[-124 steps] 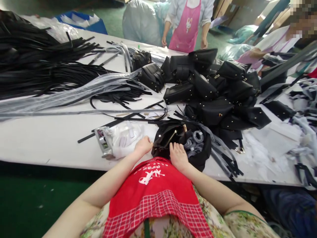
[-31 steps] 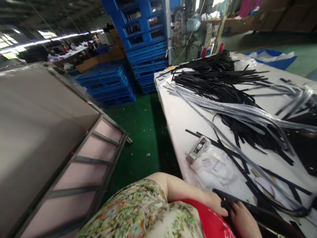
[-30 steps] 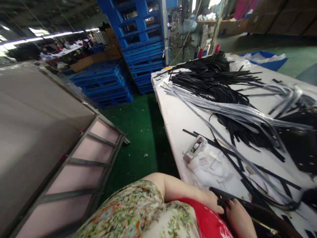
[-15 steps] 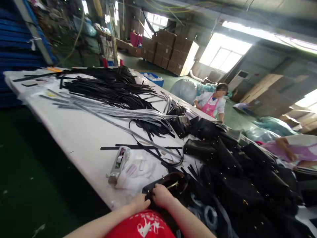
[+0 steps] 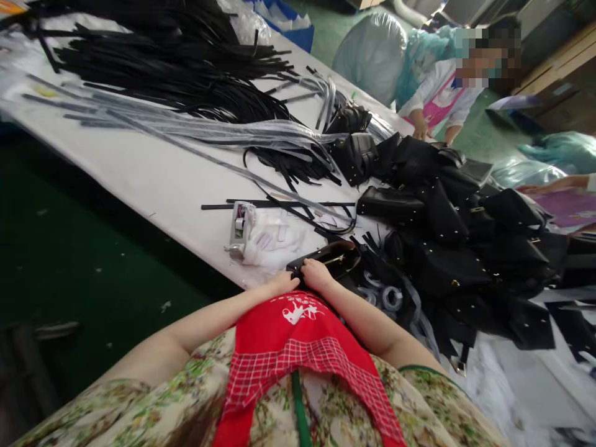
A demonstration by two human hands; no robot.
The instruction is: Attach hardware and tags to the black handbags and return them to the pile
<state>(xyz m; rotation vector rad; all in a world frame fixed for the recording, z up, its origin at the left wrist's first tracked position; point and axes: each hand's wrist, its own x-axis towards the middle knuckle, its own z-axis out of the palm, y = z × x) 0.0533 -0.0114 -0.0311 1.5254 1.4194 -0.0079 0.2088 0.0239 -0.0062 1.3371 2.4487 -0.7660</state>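
Note:
A black handbag (image 5: pixel 335 256) with a gold clasp lies at the near edge of the white table (image 5: pixel 153 180), right in front of my red apron. My left hand (image 5: pixel 283 284) rests closed against the bag's left end. My right hand (image 5: pixel 318 275) grips its top rim with curled fingers. Rolled grey straps (image 5: pixel 388 297) lie just right of the bag. A clear plastic packet of white tags (image 5: pixel 270 237) sits to the left of my hands.
A large heap of black handbags (image 5: pixel 456 230) fills the table's right side. Long black straps (image 5: pixel 181 68) and plastic-wrapped strips (image 5: pixel 223 130) cover the far left. A person in a pink apron (image 5: pixel 442 102) stands across the table. Green floor (image 5: pixel 93 261) lies left.
The view swung from the floor and blue pallets on the left back down to the table. Both hands stayed on the black handbag at the table edge.

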